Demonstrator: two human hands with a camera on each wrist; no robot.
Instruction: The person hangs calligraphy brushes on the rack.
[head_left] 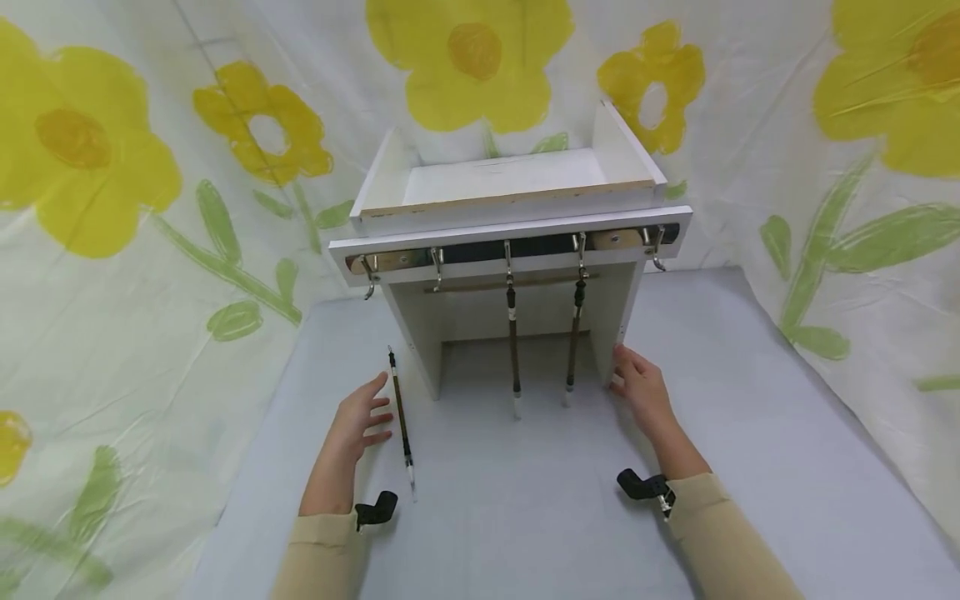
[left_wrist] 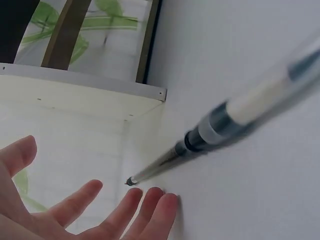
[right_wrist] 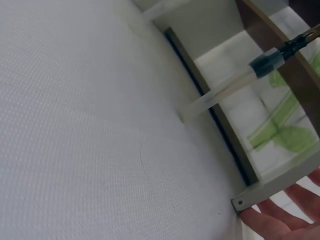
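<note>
My left hand is open, fingers spread, just left of a capped brush lying on the table. In the left wrist view that brush slants past the fingertips; whether they touch it I cannot tell. My right hand rests its fingers against the right side panel of a white wooden shelf unit, near its lower front edge. In the right wrist view the fingers lie along the panel's outer side. Two similar brushes, one in the middle and one farther right, hang upright from the unit's hooks.
A metal hook rail with several hooks spans the unit's front. The unit stands on a pale table covering. Behind and on both sides hangs a white curtain with yellow flowers. Each wrist carries a black camera mount.
</note>
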